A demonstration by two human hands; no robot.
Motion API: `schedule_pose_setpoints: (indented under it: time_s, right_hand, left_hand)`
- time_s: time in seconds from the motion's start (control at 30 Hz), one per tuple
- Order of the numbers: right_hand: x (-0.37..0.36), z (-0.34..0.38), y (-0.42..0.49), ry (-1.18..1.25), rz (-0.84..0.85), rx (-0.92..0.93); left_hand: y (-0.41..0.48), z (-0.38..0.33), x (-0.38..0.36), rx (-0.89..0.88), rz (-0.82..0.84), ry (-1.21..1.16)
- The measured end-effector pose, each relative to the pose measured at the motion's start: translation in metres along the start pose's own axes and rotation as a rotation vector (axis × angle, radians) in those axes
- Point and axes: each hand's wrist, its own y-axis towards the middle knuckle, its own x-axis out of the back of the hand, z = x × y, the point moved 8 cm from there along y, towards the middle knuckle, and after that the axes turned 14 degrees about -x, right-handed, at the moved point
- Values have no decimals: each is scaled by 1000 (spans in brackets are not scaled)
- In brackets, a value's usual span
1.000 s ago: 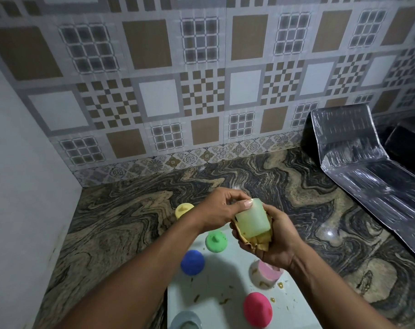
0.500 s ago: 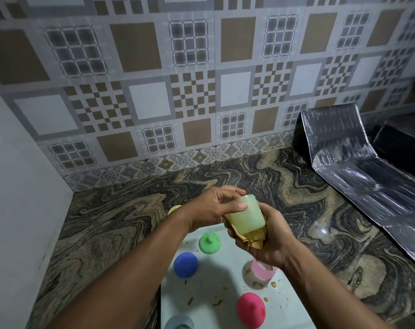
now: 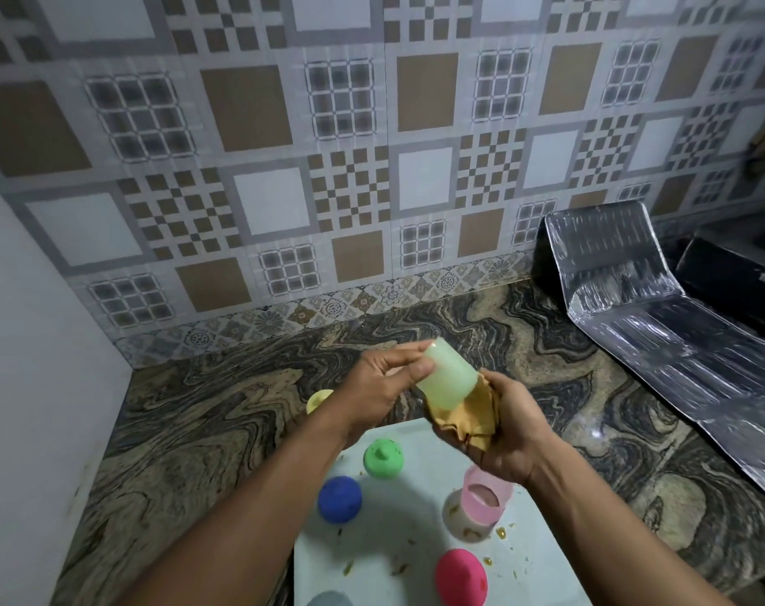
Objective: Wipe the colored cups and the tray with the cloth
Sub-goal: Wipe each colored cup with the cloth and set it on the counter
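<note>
My left hand [image 3: 380, 389] grips a pale green cup [image 3: 448, 373] by its base, tilted with the mouth toward my right hand [image 3: 509, 424]. My right hand holds a crumpled tan cloth [image 3: 463, 415] pressed against the cup's mouth. Below them lies a white tray [image 3: 398, 544] with brown crumbs and smears. On the tray sit an upturned green cup [image 3: 382, 457], a blue cup [image 3: 340, 498], a red-pink cup [image 3: 460, 577], a light pink cup [image 3: 485, 500] and a grey cup [image 3: 330, 599] at the bottom edge. A yellow cup [image 3: 319, 400] sits on the counter behind my left wrist.
The tray rests on a dark marbled stone counter [image 3: 223, 413] in a corner, with a tiled wall [image 3: 372, 168] behind and a plain white wall [image 3: 35, 365] on the left. A shiny foil sheet [image 3: 660, 330] curls up at the right, beside a black object [image 3: 735, 282].
The pale green cup has tipped from nearly upright to lying sideways, base up-left. The cloth has moved from under the cup to its mouth. The view has shifted slightly.
</note>
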Motion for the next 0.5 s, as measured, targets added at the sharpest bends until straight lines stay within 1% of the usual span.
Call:
schedule_pose_setpoints:
  time_s: [0.03,0.1,0.17,0.23,0.37,0.43,0.47,0.5]
  right_hand:
    - [4,10,1,30,-21,67]
    - [5,23,4,43,-49,167]
    - [-2,24,10,16,-47,203]
    - [-12,16,16,-17,-55,202]
    - [-22,9,22,-4,-33,215]
    - [-21,13,21,-35,-52,253]
    - [-20,15,20,-61,-69,278]
    - [-20,18,19,-90,-86,304]
  left_hand:
    - [1,-1,4,-22,-65,-6]
    - [1,-3,7,-63,-128,30]
    - [-1,-2,4,-89,-171,86]
    - [-4,-1,1,-126,-217,137]
    - [-12,2,-3,-203,-250,237]
    - [-13,5,-4,-175,-227,173]
    - [-14,4,-4,-164,-205,186]
    - [-13,3,-2,-163,-192,250]
